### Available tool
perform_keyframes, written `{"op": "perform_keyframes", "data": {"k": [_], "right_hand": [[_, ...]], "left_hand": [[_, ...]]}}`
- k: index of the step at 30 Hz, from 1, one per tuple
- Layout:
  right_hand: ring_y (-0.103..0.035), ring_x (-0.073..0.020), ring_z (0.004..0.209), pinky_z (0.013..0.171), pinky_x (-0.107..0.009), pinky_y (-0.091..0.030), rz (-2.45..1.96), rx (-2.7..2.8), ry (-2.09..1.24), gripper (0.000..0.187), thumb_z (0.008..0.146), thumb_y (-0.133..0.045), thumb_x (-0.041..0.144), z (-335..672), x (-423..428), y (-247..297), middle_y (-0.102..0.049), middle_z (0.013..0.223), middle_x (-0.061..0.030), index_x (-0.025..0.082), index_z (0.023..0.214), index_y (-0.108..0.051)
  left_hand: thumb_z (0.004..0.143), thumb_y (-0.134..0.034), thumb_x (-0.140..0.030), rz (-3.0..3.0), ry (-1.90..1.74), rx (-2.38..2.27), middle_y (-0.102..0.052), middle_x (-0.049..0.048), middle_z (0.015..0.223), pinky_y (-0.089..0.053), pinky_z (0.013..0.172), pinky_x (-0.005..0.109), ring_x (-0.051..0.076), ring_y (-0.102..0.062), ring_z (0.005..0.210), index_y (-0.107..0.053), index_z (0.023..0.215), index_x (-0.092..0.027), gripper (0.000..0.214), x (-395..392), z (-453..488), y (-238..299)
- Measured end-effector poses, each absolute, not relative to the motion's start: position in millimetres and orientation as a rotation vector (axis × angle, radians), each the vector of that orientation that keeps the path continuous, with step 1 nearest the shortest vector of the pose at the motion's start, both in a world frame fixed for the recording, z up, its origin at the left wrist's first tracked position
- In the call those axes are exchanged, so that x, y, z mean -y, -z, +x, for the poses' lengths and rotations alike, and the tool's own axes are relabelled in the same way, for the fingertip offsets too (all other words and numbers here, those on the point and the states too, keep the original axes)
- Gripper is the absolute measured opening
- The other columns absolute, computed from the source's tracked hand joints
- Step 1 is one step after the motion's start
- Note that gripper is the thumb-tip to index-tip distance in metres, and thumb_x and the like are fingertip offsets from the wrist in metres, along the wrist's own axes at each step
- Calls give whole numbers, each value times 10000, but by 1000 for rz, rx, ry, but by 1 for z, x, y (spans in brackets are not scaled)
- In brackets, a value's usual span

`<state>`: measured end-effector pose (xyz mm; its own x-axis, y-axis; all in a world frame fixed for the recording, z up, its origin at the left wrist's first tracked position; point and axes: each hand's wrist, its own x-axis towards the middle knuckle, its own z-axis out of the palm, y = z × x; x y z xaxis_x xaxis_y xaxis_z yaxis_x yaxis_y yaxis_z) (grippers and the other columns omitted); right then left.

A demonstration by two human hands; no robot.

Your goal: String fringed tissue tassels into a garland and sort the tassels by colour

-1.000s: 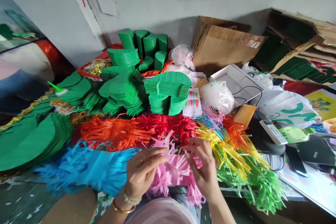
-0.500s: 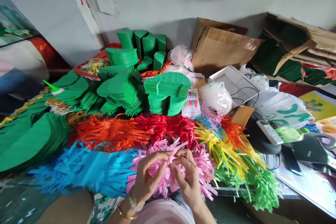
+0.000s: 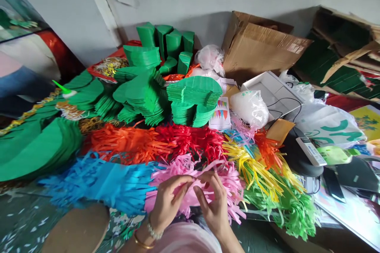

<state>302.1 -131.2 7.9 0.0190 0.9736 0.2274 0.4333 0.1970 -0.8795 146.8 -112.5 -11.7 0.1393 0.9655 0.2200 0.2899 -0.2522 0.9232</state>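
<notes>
The left hand (image 3: 170,201) and right hand (image 3: 212,205) curve inward, fingertips pinching a pink paper fringe (image 3: 228,184) so its strips bunch between them (a beaded bracelet (image 3: 154,231) circles the left wrist). The fringe lies in a colour-sorted row, between a blue paper fringe (image 3: 109,184) and a yellow paper fringe (image 3: 252,170), keeping each colour apart.

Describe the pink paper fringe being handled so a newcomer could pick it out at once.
Below the central stacks of green cut paper runs a row of coloured paper fringes. The pink paper fringe sits between the blue fringe and the yellow fringe, the only one held, by the left hand and right hand.
</notes>
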Motion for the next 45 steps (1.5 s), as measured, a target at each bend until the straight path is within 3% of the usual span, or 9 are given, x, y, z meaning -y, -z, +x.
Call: {"op": "perform_keyframes", "data": {"k": [5,11,20,25,31,35,38,45], "right_hand": [[-611,-146,675,590,-238,-476,-1395,1537,-866,115,901,-597,242,306,134,-3,-666,798,-32,204,923,-702],[-598,-141,622,561,-226,-455,-1447,1401,-1050,134,870,-640,292,311,132,7,-681,721,-26,193,833,-723],[-615,-140,639,581,-225,-475,-1380,1596,-1132,184,886,-604,310,308,103,33,-685,741,-34,184,836,-730],[-646,-157,705,646,-236,-492,-1586,1882,-843,209,895,-528,252,315,28,95,-691,811,-41,183,879,-724],[-618,-186,850,676,-237,-460,-1676,2020,-695,205,842,-507,148,300,-11,148,-651,949,-82,194,875,-704],[-612,-189,836,616,-244,-446,-1746,2008,-617,234,901,-432,189,306,2,131,-623,1040,-105,185,929,-664],[-624,-180,758,634,-262,-465,-1751,1918,-632,236,952,-397,251,320,26,89,-655,933,-76,190,990,-622],[-642,-154,742,677,-233,-502,-1401,1651,-1224,107,894,-582,266,330,90,7,-689,815,-17,210,881,-672]], "left_hand": [[930,-498,-181,1738,-976,-1146,-706,15,833,-523,683,199,128,-665,726,-638,920,-211,143,124,151,9],[975,-429,-282,1504,-879,-1246,-664,40,941,-541,791,259,152,-647,847,-521,1050,-218,135,138,157,16],[973,-411,-337,1644,-974,-1427,-715,59,1011,-578,846,310,191,-681,933,-616,1055,-230,245,129,147,54],[987,-359,-398,1720,-999,-1555,-714,60,985,-591,830,307,193,-688,937,-626,1067,-241,319,128,133,65],[1004,-318,-320,1655,-1000,-1602,-687,40,858,-564,759,278,167,-677,820,-579,910,-217,296,122,130,49],[1001,-346,-287,1585,-913,-1606,-653,-5,747,-499,629,234,135,-642,667,-556,855,-220,264,117,129,46],[996,-359,-263,1602,-889,-1569,-655,-13,744,-465,622,225,132,-638,659,-553,869,-222,236,115,132,46],[995,-378,-307,1600,-856,-1373,-667,-4,793,-458,644,215,133,-637,687,-535,971,-225,179,109,150,28]]}}
